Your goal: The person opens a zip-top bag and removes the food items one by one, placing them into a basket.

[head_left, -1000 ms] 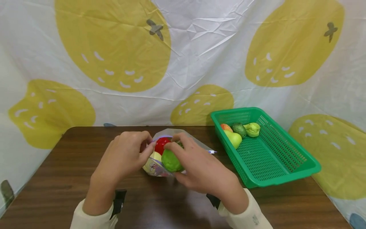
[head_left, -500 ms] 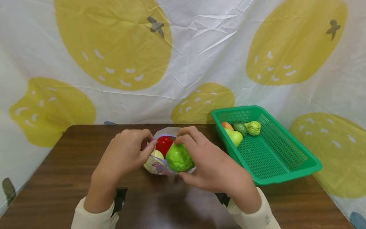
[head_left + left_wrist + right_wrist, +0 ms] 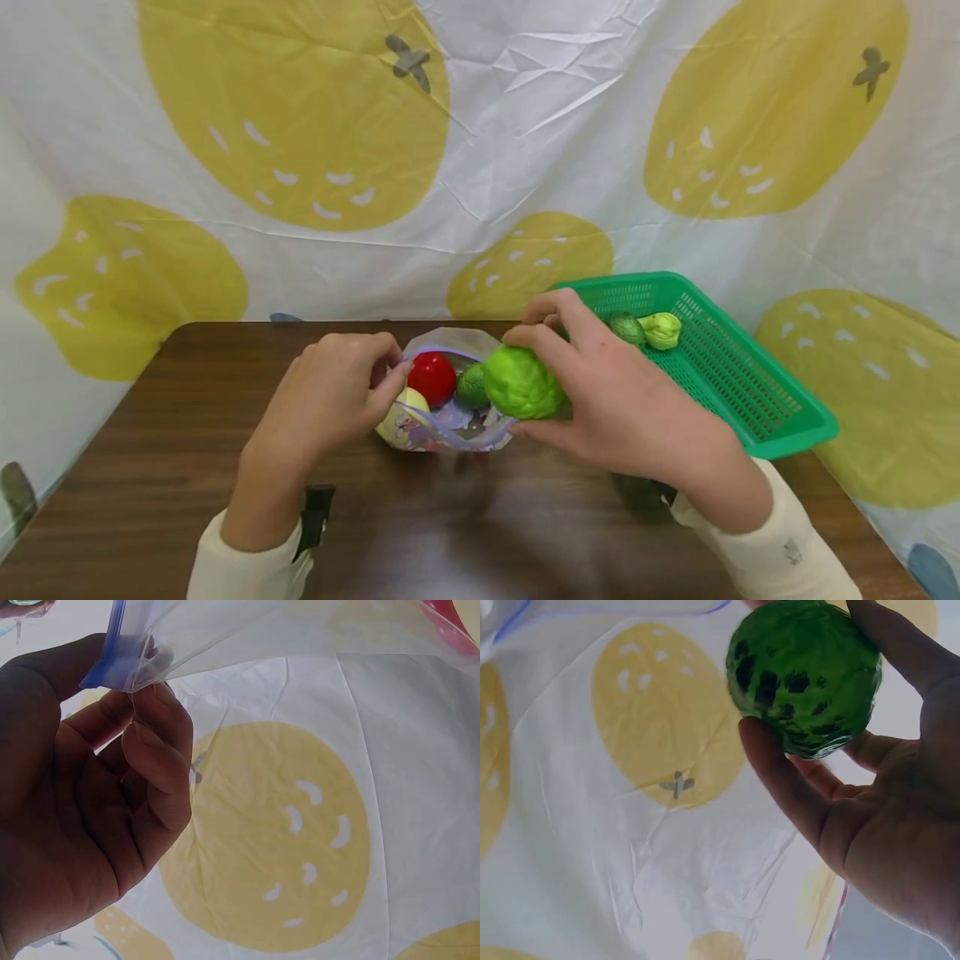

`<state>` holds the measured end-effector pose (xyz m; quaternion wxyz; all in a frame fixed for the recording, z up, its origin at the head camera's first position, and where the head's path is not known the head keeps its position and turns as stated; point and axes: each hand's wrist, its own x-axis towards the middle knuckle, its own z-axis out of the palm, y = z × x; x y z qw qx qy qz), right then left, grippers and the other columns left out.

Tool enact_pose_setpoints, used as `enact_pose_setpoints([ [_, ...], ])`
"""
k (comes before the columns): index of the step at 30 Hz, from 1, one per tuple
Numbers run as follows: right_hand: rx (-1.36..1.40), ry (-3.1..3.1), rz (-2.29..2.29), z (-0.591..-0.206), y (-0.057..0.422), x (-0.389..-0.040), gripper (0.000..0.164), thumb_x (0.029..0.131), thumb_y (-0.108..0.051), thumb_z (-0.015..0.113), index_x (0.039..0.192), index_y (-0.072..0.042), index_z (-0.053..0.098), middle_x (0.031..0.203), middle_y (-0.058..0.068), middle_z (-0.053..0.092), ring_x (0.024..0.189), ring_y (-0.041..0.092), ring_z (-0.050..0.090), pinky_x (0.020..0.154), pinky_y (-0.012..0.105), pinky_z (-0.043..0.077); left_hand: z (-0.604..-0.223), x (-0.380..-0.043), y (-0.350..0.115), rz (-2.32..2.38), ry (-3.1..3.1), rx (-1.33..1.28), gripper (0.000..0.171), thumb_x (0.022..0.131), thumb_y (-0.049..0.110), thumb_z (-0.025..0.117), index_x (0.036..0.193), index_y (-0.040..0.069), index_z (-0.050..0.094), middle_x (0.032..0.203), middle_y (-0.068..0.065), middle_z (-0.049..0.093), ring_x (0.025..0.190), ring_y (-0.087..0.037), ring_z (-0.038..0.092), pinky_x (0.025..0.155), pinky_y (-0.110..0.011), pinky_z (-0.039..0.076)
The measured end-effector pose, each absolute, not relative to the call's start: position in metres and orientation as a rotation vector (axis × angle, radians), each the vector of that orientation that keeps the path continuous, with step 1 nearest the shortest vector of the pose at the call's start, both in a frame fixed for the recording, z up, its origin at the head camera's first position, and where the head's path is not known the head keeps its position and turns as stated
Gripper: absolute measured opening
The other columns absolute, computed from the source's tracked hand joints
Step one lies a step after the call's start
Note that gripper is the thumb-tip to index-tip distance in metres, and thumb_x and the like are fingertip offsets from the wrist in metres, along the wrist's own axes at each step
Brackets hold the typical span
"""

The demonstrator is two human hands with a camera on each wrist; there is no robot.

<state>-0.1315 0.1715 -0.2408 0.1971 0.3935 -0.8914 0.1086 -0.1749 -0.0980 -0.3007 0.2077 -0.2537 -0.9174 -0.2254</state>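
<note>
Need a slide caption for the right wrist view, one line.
The right hand grips a bumpy green fruit with dark patches before a white cloth printed with yellow shapes.

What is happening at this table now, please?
A person's left hand pinches the edge of an open zip bag, which holds a glossy red fruit, a pale yellow one and a dark green one. The right hand grips a bumpy green fruit by the bag's right end. In the green basket lie a bok choy and another dark green fruit.
</note>
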Motion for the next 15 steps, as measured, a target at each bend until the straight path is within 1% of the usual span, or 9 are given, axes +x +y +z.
enact_pose_setpoints([
  [3, 1.117, -2.476, 0.250, -0.231, 0.179, -0.133, 0.070, 0.066, -0.030, 0.090, 0.123, -0.008, 0.055, 0.123, 0.011, 0.045, 0.099, 0.022, 0.053, 0.080, 0.039, 0.056, -0.300, -0.175, -0.097, -0.630, -2.555, -0.708, 0.010, 0.087, 0.016, 0.069, 0.081, 0.008, 0.072, 0.056, -0.001, 0.056, 0.051, -0.015, 0.046, 0.045, -0.030, 0.038],
  [8, 1.125, -2.468, 0.141, -0.212, 0.192, -0.141, 0.068, 0.066, -0.026, 0.089, 0.121, -0.005, 0.054, 0.121, 0.010, 0.048, 0.093, 0.023, 0.055, 0.075, 0.041, 0.057, -0.300, -0.175, -0.097, -0.630, -2.560, -0.706, 0.010, 0.087, 0.017, 0.069, 0.081, 0.008, 0.072, 0.056, 0.000, 0.056, 0.051, -0.015, 0.047, 0.046, -0.030, 0.038],
  [11, 1.109, -2.508, 0.111, -0.202, 0.201, -0.152, 0.066, 0.068, -0.023, 0.087, 0.121, -0.004, 0.053, 0.120, 0.011, 0.049, 0.092, 0.023, 0.056, 0.075, 0.042, 0.057, -0.300, -0.174, -0.097, -0.629, -2.561, -0.699, 0.011, 0.087, 0.017, 0.069, 0.081, 0.009, 0.072, 0.056, 0.000, 0.056, 0.051, -0.015, 0.047, 0.045, -0.030, 0.038],
  [15, 1.031, -2.588, 0.074, -0.195, 0.214, -0.173, 0.063, 0.071, -0.021, 0.085, 0.121, -0.002, 0.052, 0.120, 0.014, 0.050, 0.092, 0.026, 0.056, 0.076, 0.044, 0.056, -0.300, -0.173, -0.098, -0.635, -2.577, -0.688, 0.011, 0.087, 0.018, 0.069, 0.082, 0.009, 0.072, 0.056, 0.000, 0.056, 0.050, -0.015, 0.046, 0.045, -0.030, 0.038],
])
